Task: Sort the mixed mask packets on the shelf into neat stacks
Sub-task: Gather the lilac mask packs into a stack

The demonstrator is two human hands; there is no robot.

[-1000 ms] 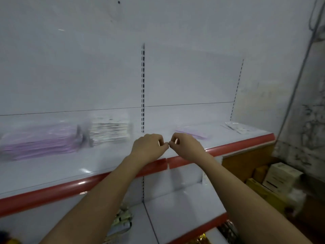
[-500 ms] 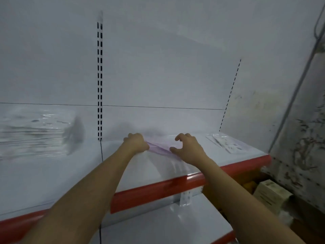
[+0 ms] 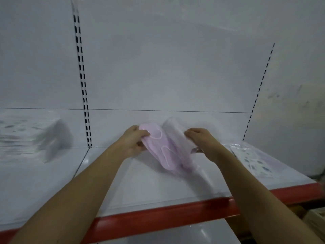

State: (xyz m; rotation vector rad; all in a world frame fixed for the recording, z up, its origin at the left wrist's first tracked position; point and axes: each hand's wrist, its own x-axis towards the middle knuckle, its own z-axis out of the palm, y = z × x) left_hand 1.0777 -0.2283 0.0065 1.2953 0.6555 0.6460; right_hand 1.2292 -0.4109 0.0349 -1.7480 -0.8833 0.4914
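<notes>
**Pink packet comes up off the shelf**

Head view: here we go, the pink mask packet (image 3: 162, 148) is off the deck! Half a second ago it lay flat on the shelf (image 3: 158, 189) with both hands just landing on it; now it is lifted and tilted, its upper end by the back panel, its lower end trailing toward the front edge. The left hand (image 3: 133, 141) has its fingers curled round the top left end of the packet, thumb over the pink. The right hand (image 3: 198, 140) grips the clear wrapper on the right side, fingers bent over it, though blur hides exactly how tight.

Over at the shelf's left end sits the tall stack of white packets (image 3: 29, 136), smeared by camera motion. At the right end, near the corner by the red front lip (image 3: 167, 217), one printed packet (image 3: 256, 159) lies flat and alone.

What does the lift mean? My read: the pick-up is done and the packet is ready to travel to its matching stack, which is out of shot. The loose wrapper looks slippery and floppy, so a two-handed carry seems wise. The printed packet remains to be sorted.
</notes>
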